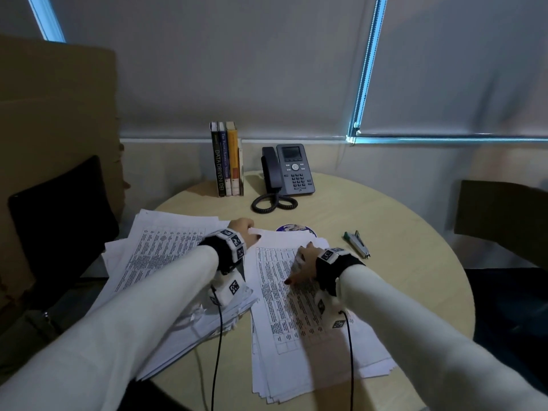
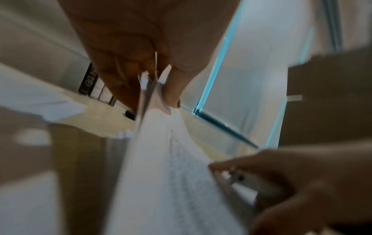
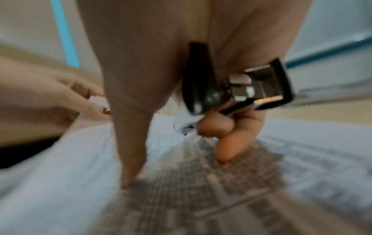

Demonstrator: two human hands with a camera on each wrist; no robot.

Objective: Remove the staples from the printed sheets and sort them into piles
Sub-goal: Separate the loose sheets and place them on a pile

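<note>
A round pale table carries two spreads of printed sheets: a loose heap on the left and a stack in front of the person, with a stapler lying well to the right. The left hand pinches the far corner of the stack's top sheets between thumb and fingers. The right hand rests on that page with its thumb pressing down, its other fingers curled round a black-and-metal staple remover.
</note>
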